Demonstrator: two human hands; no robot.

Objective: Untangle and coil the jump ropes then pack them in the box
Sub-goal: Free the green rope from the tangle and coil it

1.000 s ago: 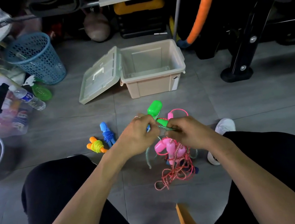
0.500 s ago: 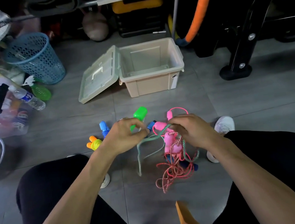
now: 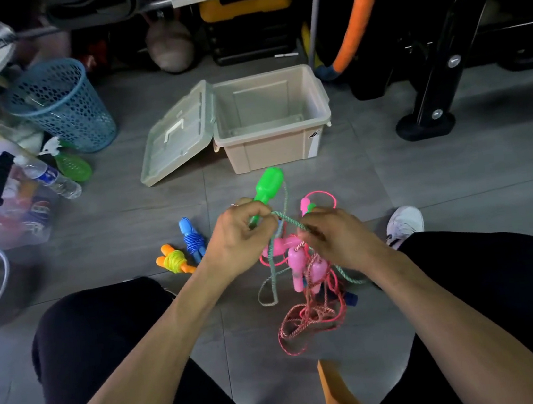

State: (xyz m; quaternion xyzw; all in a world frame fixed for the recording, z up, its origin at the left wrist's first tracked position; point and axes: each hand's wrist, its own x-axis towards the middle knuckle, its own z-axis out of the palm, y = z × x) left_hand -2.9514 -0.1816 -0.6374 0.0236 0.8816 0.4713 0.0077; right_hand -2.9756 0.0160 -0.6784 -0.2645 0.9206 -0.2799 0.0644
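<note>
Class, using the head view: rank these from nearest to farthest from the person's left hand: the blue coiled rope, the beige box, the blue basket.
From the left hand:
1. Blue coiled rope, on the floor just left of the hand.
2. Beige box, open, ahead and slightly right.
3. Blue basket, far back left.

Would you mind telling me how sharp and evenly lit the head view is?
Head view: dim overall, brightest on the floor by the box; hands and tangled ropes reasonably sharp; left edge smeared; wide-angle bending at the borders.
</note>
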